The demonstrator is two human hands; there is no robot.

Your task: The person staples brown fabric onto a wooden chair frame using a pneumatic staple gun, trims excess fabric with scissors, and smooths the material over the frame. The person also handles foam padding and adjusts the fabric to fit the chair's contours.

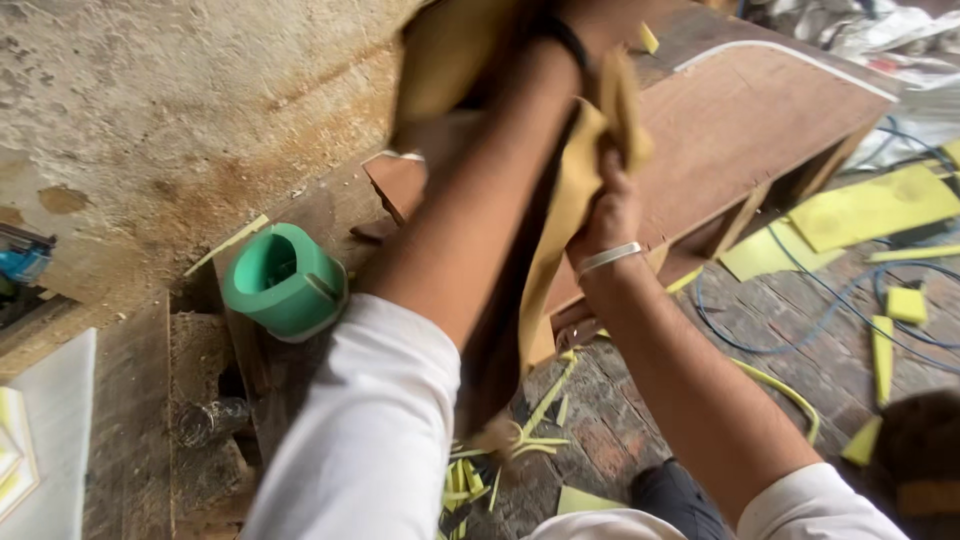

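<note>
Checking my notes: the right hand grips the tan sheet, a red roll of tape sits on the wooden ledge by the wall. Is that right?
Not quite. In the head view the roll of tape is green, not red. The rest holds: it sits on the wooden ledge by the wall, and the right hand grips the tan sheet.

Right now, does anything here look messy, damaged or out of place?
Yes. Yellow offcut strips lie scattered over the brick floor, with larger yellow sheet pieces and a blue cable tangled among them. The wall is stained and patchy. The right hand grips a yellow sheet draped over a wooden board.
</note>
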